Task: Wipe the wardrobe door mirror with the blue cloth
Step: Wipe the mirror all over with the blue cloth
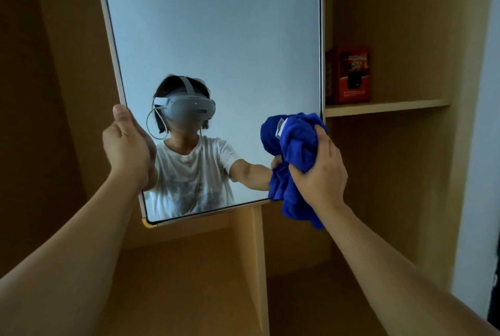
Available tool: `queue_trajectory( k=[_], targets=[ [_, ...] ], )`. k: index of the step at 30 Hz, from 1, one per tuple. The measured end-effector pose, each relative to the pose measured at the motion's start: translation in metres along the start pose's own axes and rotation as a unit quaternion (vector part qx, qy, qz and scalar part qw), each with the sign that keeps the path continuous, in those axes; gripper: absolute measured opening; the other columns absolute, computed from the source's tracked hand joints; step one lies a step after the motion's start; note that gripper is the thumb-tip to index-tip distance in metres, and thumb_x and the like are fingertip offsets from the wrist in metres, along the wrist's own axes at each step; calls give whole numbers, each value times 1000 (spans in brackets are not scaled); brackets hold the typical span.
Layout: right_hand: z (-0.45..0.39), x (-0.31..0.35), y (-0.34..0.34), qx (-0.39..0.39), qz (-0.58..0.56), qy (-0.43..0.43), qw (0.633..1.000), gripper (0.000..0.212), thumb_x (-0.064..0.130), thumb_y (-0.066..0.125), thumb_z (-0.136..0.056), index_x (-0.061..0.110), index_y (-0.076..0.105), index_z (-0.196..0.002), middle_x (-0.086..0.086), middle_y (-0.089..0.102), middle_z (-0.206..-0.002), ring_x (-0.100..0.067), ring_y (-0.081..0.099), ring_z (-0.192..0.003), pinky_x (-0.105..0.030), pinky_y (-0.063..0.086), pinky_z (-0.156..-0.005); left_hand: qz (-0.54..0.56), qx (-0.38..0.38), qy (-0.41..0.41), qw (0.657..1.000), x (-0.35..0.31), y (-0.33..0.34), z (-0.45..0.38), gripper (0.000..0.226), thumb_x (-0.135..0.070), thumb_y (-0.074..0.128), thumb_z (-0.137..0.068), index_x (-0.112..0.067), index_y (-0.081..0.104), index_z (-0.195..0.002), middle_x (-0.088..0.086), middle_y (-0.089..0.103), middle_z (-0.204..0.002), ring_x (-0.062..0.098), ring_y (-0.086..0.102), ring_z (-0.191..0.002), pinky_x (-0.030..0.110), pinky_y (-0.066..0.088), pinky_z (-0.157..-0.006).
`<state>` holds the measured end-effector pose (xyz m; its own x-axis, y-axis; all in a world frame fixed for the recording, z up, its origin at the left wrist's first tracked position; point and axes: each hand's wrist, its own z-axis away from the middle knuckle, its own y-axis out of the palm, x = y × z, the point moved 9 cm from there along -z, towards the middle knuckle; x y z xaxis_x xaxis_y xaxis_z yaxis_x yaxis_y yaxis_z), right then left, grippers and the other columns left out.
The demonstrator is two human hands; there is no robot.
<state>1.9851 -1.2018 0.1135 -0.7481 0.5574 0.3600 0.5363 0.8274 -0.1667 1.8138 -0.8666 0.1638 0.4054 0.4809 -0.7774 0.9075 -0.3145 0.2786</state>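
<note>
Blue cloth (295,151) bunched and gripped by right hand (319,168) – pressed on mirror (216,38) lower right, left edge grasped by left hand (127,143)

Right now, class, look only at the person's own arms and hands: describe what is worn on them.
Both forearms are bare to the frame edge, with no sleeves, gloves, watch or rings visible on the left hand or the right hand. The mirror reflects a short white T-shirt sleeve.
</note>
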Motion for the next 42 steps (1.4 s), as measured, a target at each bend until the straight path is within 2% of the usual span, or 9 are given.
queue_trajectory(
  k=[4, 8, 17, 22, 26, 29, 30, 35, 42],
  targets=[
    [-36, 15, -7, -32, -11, -4, 999, 77, 41, 66, -75, 12, 37, -140, -8, 56, -128, -26, 54, -114, -32, 46, -84, 2, 16, 3, 1000, -3, 1, 3, 50, -55, 26, -96, -21, 37, -61, -9, 46, -38, 1, 44, -37, 23, 41, -51],
    [-67, 29, -12, -62, -15, 3, 998, 77, 38, 69, -77, 11, 36, -142, -8, 53, -133, -27, 50, -119, -37, 47, -88, 4, 19, 8, 1000, -5, 1, 2, 50, -54, 26, -96, -19, 35, -62, 1, 40, -58, 19, 43, -61, 35, 37, -62],
    [-94, 91, -1, -81, -16, 3, 997, 84, 41, 66, -78, 11, 30, -147, -11, 41, -146, -31, 37, -133, -44, 38, -105, 38, 64, -11, 997, -4, 6, 3, 52, -51, 26, -98, -18, 39, -60, -8, 44, -38, 4, 42, -35, 18, 36, -40],
    [-90, 176, 18, -19, 11, -148, 989, 85, 41, 64, -74, 14, 31, -147, -10, 39, -146, -32, 38, -130, -45, 31, -108, 28, 104, -31, 994, -3, 5, 1, 48, -49, 27, -98, -19, 42, -64, 2, 42, -54, 13, 40, -46, 25, 33, -47],
    [-75, 239, 42, 48, 55, -251, 965, 90, 44, 66, -70, 23, 28, -149, -6, 35, -149, -31, 33, -132, -48, 24, -111, 90, 148, -144, 974, 5, 6, 8, 39, -43, 32, -96, -17, 53, -76, 7, 52, -67, 19, 48, -62, 30, 39, -57],
    [-44, 272, 63, 97, 45, -337, 935, 87, 40, 68, -72, 25, 29, -148, -5, 33, -151, -32, 27, -138, -48, 14, -115, 179, 275, -169, 929, -5, 17, 17, 48, -46, 27, -98, -17, 57, -122, 10, 59, -128, 28, 54, -116, 43, 42, -93],
    [-34, 274, 67, 107, 26, -342, 933, 87, 39, 69, -72, 24, 30, -148, -4, 33, -152, -32, 25, -139, -48, 10, -116, 220, 318, -174, 906, -10, 19, 21, 52, -52, 28, -96, -21, 56, -126, 7, 57, -132, 27, 54, -119, 46, 42, -96],
    [2, 253, 74, 97, -37, -352, 930, 80, 50, 67, -74, 19, 41, -142, -6, 43, -146, -33, 30, -138, -49, 12, -117, 315, 278, -326, 847, 20, 10, 25, 69, -71, 35, -83, -16, 61, -115, 13, 68, -113, 27, 66, -101, 39, 49, -84],
    [39, 236, 84, 88, -14, -363, 928, 83, 48, 72, -72, 18, 41, -143, -6, 44, -145, -31, 33, -137, -49, 14, -117, 246, 294, -340, 859, 29, 6, 24, 78, -82, 28, -76, -21, 68, -103, 14, 72, -99, 30, 70, -84, 37, 55, -61]
  ],
)
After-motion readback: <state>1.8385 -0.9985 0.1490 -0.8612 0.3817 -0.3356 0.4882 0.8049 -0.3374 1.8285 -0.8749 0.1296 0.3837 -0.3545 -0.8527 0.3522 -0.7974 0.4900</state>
